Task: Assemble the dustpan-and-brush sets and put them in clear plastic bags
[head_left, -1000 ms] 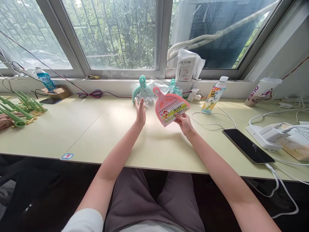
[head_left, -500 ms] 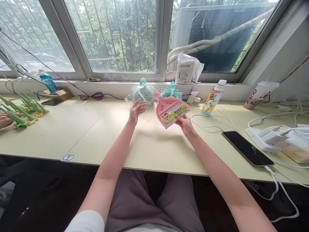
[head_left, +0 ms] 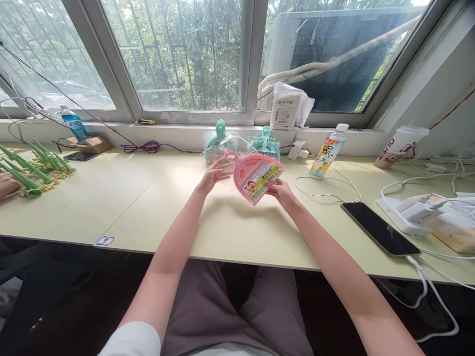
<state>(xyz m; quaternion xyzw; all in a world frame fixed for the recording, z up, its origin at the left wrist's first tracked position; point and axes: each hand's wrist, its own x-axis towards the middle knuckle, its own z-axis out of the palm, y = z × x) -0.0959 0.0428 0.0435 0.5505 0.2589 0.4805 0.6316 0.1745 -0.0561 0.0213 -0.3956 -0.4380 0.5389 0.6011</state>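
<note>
A pink dustpan with a white-bristled brush and a printed label is held above the table, its ringed handle pointing to the upper left. My right hand grips its lower right edge, thumb over the front. Beside the handle, my left hand has its fingers stretched out and apart; I cannot tell whether the fingertips touch the pink plastic. Behind stand two green dustpan sets, a left one in clear wrap and a right one partly hidden by the pink pan.
To the right are a drink bottle, a phone on a cable, a power strip and a paper cup. At far left another person's hand is beside green spiky plastic parts. Bundled wires lie near the sill.
The pink dustpan has moved slightly left and down in my right hand. My left hand has shifted toward its handle, and the wrap no longer lifts beside my left hand.
</note>
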